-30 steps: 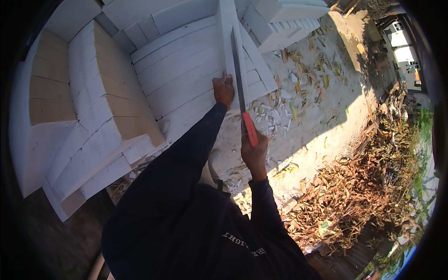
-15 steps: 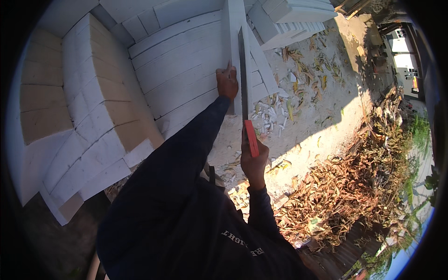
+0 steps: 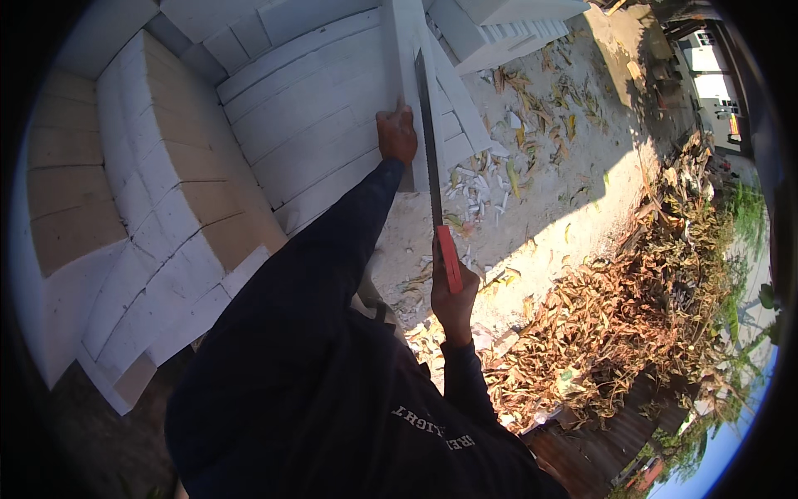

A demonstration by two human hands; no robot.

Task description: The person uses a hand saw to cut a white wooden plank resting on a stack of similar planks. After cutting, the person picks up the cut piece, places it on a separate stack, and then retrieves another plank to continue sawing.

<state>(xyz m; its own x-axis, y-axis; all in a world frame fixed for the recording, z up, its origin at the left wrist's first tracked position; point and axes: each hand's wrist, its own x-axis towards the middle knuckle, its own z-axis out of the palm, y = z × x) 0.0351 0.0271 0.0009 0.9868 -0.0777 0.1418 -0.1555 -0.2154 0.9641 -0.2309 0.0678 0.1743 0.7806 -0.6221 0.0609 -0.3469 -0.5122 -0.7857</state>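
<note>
A long white block (image 3: 403, 62) stands on edge in front of me. My left hand (image 3: 397, 135) is closed on its left side, thumb pointing away from me; the fingertips are partly hidden. My right hand (image 3: 455, 301) is wrapped round the red handle (image 3: 449, 259) of a handsaw. The dark toothed saw blade (image 3: 430, 141) runs away from me along the block, with its tip near the far part of the block. How deep the teeth sit in the block cannot be made out.
Stacked white blocks (image 3: 154, 166) rise at left, and more white blocks (image 3: 515, 33) lie at far right. White offcuts (image 3: 478, 191) and leaves are scattered on the sandy ground (image 3: 532, 208). A heap of dry leaves (image 3: 615, 324) lies at right, near a rusty corrugated sheet (image 3: 615, 428).
My right hand has drawn the saw back toward me along the block. My left hand keeps its hold on the block, while the whole view has shifted slightly.
</note>
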